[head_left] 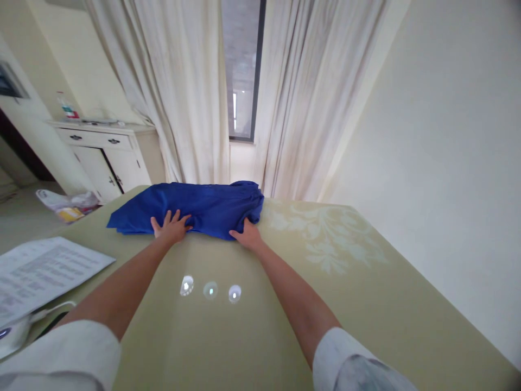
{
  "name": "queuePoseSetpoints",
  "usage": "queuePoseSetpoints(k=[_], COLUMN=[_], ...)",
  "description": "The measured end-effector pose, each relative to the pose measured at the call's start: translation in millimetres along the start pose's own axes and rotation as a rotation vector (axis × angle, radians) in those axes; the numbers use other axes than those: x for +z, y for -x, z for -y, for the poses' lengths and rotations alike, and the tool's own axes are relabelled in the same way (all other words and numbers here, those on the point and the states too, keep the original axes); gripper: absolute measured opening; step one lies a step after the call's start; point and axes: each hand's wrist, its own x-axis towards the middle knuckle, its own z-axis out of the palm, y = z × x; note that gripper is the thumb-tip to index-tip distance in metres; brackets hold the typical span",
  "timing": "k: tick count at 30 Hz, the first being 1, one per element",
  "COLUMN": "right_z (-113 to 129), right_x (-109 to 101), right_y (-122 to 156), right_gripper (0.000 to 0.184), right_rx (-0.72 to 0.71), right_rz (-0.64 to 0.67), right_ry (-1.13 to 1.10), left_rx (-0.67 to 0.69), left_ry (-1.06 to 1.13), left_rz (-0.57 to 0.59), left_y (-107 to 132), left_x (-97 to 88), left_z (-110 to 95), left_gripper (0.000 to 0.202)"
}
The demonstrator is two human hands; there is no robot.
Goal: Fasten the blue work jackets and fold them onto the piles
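Note:
A folded bundle of shiny blue cloth (211, 209) lies across the far end of the table, longer from side to side than it is deep. Its right end is bunched and creased; the left end tapers to a flat corner. My left hand (171, 228) rests on the near edge of the cloth with its fingers spread. At the bunched right end, my right hand (249, 236) grips the cloth, the thumb pointing left along the near edge and some fingers hidden in the folds. What kind of item the cloth is, I cannot tell.
The glossy pale green table (211, 347) has a white floral pattern at right. Printed papers (52, 271) and a white device with a cable (16, 334) lie at left. Beyond stand long curtains (187, 98), a white cabinet (106, 157) and a plastic bag (69, 205) on the floor.

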Motion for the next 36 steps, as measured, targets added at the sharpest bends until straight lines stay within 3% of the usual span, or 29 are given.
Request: queuePoseSetpoints(k=[3,5,7,9,10,14,16,18,20,22,24,26,28,31,33,36], right_z=[12,8,1,-5,-8,-11,-13,-19,-33,-56,-83,-107,-121,-118,-105,-82], right_x=[22,27,25,17,9,-44,-79,-114,-146,-175,-202,-226,-245,-256,-253,-252], right_y=[-5,1,11,26,33,70,89,107,127,153,187,224,256,279,283,300], right_gripper=[0.107,0.109,0.107,0.104,0.101,0.079,0.079,0.087,0.087,0.070,0.057,0.050,0.040,0.033,0.036,0.045], right_rx=[-0.092,-0.182,-0.233,-0.166,-0.100,0.184,0.287,0.331,0.311,0.274,0.254,0.267,0.309,0.321,0.260,0.164], right_rz=[0.186,0.239,0.235,0.221,0.214,0.218,0.210,0.180,0.123,-0.013,-0.172,-0.250,-0.294,-0.384,-0.441,-0.477], right_ry=[-0.089,-0.181,-0.264,-0.363,-0.422,-0.681,-0.835,-0.923,-0.870,-0.687,-0.444,-0.208,0.008,0.231,0.239,0.033], left_rx=[-0.237,-0.125,0.131,0.327,0.358,0.253,0.300,0.462,0.713,1.052,1.202,1.100,0.800,0.325,0.236,0.301], left_ry=[-0.089,-0.089,-0.070,-0.046,-0.028,0.066,0.108,0.195,0.381,0.596,0.724,0.729,0.587,0.266,0.107,0.084], left_rz=[-0.077,-0.065,-0.016,0.016,0.014,-0.078,-0.128,-0.087,0.066,0.305,0.496,0.527,0.383,0.132,0.115,0.076], left_y=[-5,1,11,21,24,45,78,134,203,260,284,271,231,172,155,165], left_x=[-9.4,-9.3,-6.1,-5.4,-7.7,-35.5,-52.2,-63.1,-67.0,-67.0,-66.6,-65.2,-60.2,-45.8,-38.3,-44.6], left_z=[6,-7,-29,-52,-62,-106,-139,-176,-208,-223,-218,-198,-172,-137,-121,-101], left_gripper=[0.070,0.092,0.102,0.092,0.082,0.062,0.060,0.058,0.065,0.092,0.095,0.071,0.052,0.047,0.044,0.040])
